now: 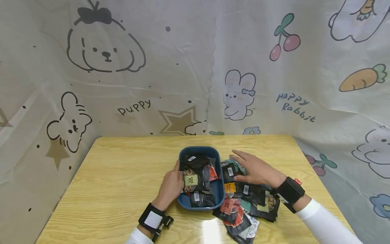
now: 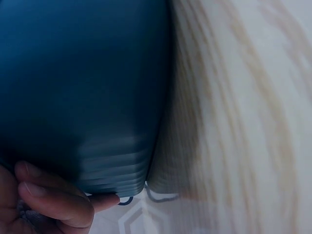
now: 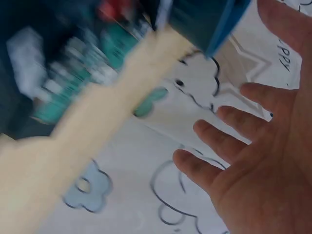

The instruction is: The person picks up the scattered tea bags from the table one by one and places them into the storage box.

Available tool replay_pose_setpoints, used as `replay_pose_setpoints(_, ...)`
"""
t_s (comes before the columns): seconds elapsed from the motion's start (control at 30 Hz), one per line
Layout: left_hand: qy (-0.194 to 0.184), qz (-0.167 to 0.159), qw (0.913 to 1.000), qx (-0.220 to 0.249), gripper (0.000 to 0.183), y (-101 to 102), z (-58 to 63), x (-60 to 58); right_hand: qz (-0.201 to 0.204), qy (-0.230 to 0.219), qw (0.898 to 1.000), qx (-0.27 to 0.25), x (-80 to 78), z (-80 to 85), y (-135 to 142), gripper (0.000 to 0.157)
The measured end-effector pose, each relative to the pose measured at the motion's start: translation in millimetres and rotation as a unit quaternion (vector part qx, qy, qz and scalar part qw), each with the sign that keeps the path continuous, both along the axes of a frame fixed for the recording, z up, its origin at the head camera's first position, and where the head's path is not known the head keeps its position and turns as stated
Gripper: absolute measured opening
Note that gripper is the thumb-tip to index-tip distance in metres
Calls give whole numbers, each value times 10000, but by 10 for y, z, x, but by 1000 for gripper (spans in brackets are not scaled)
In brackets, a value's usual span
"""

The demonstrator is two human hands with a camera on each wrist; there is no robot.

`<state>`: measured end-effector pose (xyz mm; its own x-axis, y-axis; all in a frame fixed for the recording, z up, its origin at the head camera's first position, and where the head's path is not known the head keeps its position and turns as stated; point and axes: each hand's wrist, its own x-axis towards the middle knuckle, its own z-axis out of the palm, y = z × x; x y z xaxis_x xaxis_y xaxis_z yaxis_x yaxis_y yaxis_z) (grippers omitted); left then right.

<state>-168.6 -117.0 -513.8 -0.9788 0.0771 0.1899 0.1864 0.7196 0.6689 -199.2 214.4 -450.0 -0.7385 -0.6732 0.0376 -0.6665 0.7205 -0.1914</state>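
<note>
L hand (image 1: 170, 186) at bin (image 1: 217, 189), low mid, prob steadying; I can't tell grip. R hand (image 1: 254, 168) spread nr packs (image 1: 255, 196), low right.

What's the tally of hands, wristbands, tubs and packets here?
Hands: 2 (left hand, right hand)
Black wristbands: 2
Blue tub: 1
Packets: many, overlapping too much to count exactly
Total without packets: 5

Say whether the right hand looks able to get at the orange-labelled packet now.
Probably yes: the right hand is empty, its fingers spread near the orange-labelled packet, whose label lies exposed. The left hand is at the left side of the bin, out of the way.
</note>
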Motion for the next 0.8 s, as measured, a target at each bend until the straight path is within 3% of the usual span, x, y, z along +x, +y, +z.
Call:
replay_pose_setpoints(0.17, 11, 49, 10000, 53, 49, -27, 23, 0, 338, -164, 9986, 374, 176, -247, -40, 87)
replay_pose_setpoints(0.33, 8, 54, 10000, 43, 49, -3, -5, 8, 429, -201, 9983, 337, 167, -444, -135, 89)
replay_pose_setpoints(0.63, 42, -1, 10000, 31, 48, 18, -3, 13, 523, 121, 9973, 504, 27, -568, -175, 54)
replay_pose_setpoints(0.8, 104, 23, 9999, 35, 48, 7, 20, 21, 467, 420, 9976, 285, -13, -596, -165, 36)
